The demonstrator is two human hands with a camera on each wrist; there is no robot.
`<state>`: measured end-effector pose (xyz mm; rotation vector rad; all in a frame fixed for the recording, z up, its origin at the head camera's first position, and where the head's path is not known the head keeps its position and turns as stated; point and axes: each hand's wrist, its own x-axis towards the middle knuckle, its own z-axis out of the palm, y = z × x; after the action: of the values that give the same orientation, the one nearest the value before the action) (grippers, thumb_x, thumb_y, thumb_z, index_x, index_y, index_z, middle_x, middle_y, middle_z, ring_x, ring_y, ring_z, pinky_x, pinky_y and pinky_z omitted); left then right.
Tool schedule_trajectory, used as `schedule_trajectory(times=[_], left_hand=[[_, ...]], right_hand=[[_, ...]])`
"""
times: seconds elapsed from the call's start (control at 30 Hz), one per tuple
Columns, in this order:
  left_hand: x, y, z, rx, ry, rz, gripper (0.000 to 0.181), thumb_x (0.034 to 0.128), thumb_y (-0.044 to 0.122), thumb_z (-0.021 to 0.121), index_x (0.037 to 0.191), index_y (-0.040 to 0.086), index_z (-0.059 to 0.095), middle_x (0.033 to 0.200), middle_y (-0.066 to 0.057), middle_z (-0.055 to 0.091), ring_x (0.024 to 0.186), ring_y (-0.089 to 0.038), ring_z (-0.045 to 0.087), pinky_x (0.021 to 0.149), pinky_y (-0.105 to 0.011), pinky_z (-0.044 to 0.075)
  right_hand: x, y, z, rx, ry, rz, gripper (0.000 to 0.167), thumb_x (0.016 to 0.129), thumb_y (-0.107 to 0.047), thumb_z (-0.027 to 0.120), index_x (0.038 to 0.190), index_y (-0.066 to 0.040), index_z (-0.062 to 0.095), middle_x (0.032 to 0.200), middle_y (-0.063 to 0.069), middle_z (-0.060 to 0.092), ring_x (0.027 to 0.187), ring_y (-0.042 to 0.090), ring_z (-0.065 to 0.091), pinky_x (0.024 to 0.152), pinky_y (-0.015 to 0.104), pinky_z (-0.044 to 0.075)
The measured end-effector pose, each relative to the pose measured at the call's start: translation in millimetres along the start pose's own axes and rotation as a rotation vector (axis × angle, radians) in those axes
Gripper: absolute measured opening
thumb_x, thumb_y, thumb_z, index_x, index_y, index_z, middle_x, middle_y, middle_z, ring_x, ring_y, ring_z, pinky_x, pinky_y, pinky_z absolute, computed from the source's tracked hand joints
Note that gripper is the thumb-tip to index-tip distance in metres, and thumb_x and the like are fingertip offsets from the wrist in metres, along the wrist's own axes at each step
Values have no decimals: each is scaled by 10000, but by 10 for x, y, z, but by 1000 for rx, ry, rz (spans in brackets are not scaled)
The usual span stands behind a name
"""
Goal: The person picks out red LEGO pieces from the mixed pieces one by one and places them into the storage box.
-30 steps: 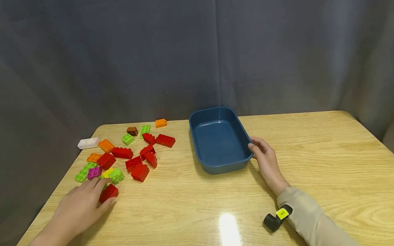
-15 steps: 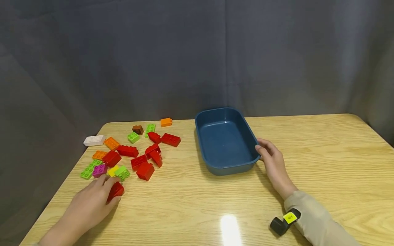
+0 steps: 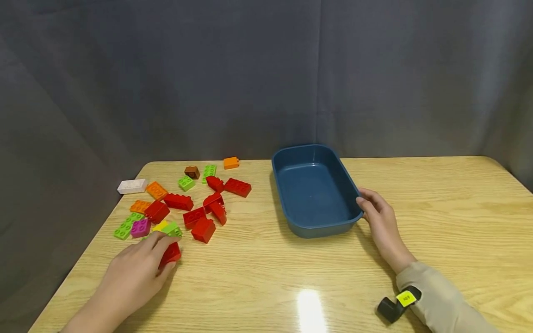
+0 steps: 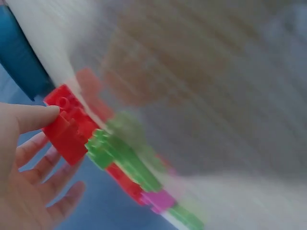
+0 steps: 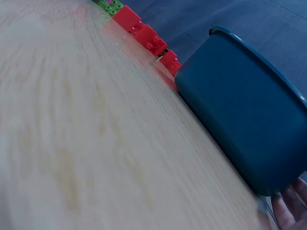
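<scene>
Red brick (image 3: 172,254) pinched, left hand (image 3: 137,270) knuckles up.

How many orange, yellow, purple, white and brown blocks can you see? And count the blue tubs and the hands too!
Orange blocks: 3
Yellow block, partly hidden: 1
Purple block: 1
White block: 1
Brown block: 1
Blue tub: 1
Hands, left hand and right hand: 2
Total: 10

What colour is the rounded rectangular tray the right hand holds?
Dark blue; the tray shows best in the head view.
</scene>
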<state>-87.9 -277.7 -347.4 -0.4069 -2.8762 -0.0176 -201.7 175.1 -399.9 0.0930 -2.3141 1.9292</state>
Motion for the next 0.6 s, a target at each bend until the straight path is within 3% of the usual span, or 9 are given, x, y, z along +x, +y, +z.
schedule_trajectory(times=[0.17,0.33,0.6], left_hand=[[83,214,-38,13,56,85,494,784,227,839,1219,88,650,1103,-78,625,904,-289,666,783,-487,559],[218,540,-65,-4,90,197,464,817,231,813,1234,109,648,1135,-41,630,986,-253,654,865,-469,540],[510,947,-84,-40,133,355,460,831,231,799,1249,143,630,1177,-23,626,1021,-218,640,864,-379,526]], right_hand=[[0,3,-6,-10,-1,-9,490,1067,-323,436,1433,2,447,1314,61,511,1088,24,520,888,127,436],[13,-6,-3,-2,-11,-13,499,1065,-334,443,1432,3,444,1293,31,517,1091,33,520,886,132,436],[5,1,7,16,-7,-16,498,1063,-326,450,1421,20,449,1239,-38,535,1082,25,530,885,126,437]])
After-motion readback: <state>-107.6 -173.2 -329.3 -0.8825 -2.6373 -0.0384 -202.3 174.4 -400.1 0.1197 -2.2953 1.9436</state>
